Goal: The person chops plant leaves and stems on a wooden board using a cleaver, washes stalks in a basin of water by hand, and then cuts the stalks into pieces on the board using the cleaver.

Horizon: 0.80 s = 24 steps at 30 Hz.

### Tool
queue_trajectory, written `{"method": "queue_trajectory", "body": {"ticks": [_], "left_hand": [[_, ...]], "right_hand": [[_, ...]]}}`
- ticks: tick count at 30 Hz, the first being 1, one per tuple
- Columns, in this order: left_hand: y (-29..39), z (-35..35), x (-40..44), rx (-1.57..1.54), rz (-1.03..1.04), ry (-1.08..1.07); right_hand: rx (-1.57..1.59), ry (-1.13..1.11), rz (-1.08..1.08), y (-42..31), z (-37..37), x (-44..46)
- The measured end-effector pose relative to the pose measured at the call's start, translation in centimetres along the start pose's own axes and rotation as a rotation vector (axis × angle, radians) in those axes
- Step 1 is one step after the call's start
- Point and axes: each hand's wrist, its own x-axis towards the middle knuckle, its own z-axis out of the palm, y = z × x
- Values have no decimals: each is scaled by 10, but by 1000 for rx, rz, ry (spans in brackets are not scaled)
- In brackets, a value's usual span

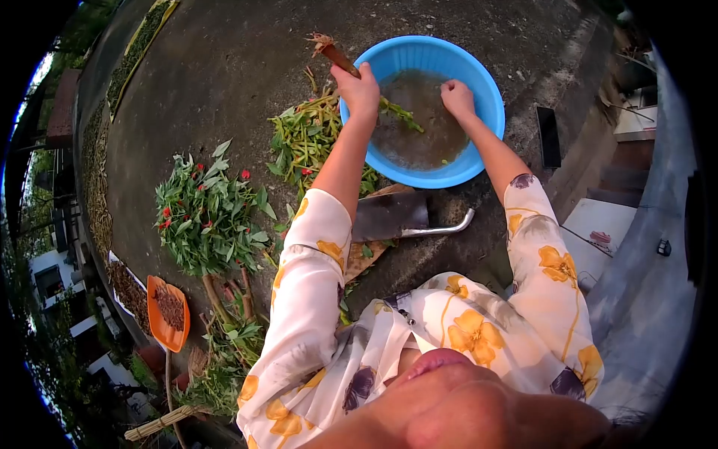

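Observation:
My left hand (359, 91) is wrapped around a thick plant stalk (340, 60). Its brown, frayed root end points up and left, while a green stem part (402, 114) reaches over the water on the other side. A round blue basin (485, 78) holds murky brownish water. Inside its right side, my right hand (458, 99) is closed just above or at the water; whatever its fingers hold cannot be made out. Left of the basin, partly behind my left forearm, lies a heap of cut green stems (307, 138).
A dark-bladed cleaver (389, 217) with a metal handle rests on a wooden board (366, 258) near my body. Leafy plants with red flowers (209, 209) lie left. An orange dustpan (168, 314) is lower left; a black phone (548, 137) lies right of the basin.

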Motion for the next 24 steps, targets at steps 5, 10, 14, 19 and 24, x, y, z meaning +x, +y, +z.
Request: {"method": "queue_trajectory", "body": {"ticks": [5,10,14,19,24], "left_hand": [[13,-4,-12,-304,-69,-97],[27,-21,-11,-530,-200,-154],[33,-30,-2,-694,-61,-156],[22,-33,1,-788,-304,-236],[10,-29,6,-832,-424,-261]], "right_hand": [[-718,-137,-817,24,54,-73],[-650,-208,-580,-2,59,-93],[-703,-288,-151,3,33,-89],[-1302,301,-650,-3,2,-36],[-534,-164,-244,-13,17,-37]]}}
